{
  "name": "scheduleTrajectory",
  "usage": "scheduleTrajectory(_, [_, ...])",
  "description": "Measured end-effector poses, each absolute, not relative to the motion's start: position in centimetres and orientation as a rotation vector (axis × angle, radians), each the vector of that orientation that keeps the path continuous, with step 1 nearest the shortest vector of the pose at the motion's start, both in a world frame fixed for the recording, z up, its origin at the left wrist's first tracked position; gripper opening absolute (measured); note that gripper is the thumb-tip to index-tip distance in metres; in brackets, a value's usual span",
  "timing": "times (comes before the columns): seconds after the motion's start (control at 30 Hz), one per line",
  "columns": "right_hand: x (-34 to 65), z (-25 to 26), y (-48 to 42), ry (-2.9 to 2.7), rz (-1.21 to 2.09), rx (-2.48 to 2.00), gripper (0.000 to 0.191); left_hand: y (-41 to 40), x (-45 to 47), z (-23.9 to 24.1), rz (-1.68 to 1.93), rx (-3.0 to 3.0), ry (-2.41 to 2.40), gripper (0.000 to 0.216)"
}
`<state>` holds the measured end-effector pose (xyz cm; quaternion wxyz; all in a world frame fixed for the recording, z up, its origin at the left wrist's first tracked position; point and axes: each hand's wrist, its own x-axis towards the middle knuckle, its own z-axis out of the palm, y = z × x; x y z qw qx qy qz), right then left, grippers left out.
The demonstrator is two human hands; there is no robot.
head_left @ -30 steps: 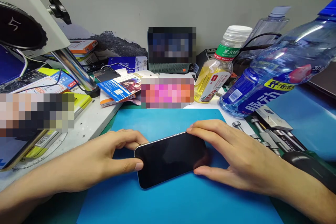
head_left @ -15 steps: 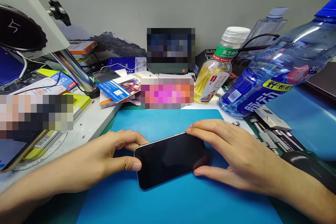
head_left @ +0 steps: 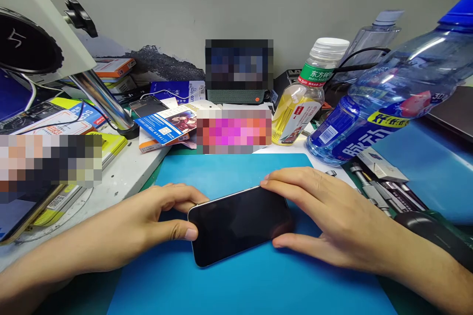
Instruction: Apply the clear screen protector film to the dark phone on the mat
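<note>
A smartphone (head_left: pixel 236 226) with a dark screen faces up, slightly tilted, above the blue mat (head_left: pixel 251 290). My left hand (head_left: pixel 158 226) grips its left end, thumb at the front edge of the glass and fingers behind the upper corner. At the right end, my right hand (head_left: pixel 325 216) holds the phone between the fingertips on its far long edge and the thumb on the near edge. The undersides of the phone and of the left fingers are hidden.
A microscope stand's metal post (head_left: pixel 107 98) rises at the left. Boxes (head_left: pixel 168 125) lie behind the mat. A tea bottle (head_left: pixel 303 103) and a large blue-capped bottle (head_left: pixel 384 88) stand at the right, near screwdrivers (head_left: pixel 369 189) and a black mouse (head_left: pixel 432 236).
Both hands keep the same grip on the phone. The whole view shifts very slightly; nothing else visibly moves.
</note>
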<state>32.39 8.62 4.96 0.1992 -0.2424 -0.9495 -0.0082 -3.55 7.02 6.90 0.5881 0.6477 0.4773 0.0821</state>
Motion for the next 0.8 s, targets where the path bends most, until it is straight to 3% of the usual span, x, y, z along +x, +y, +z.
scheduleTrajectory(0.8, [32.35, 5.06, 8.54, -2.646, -0.017, -0.683, 0.053, 7.2, -3.82, 6.63, 0.167, 1.538, 1.113, 0.041])
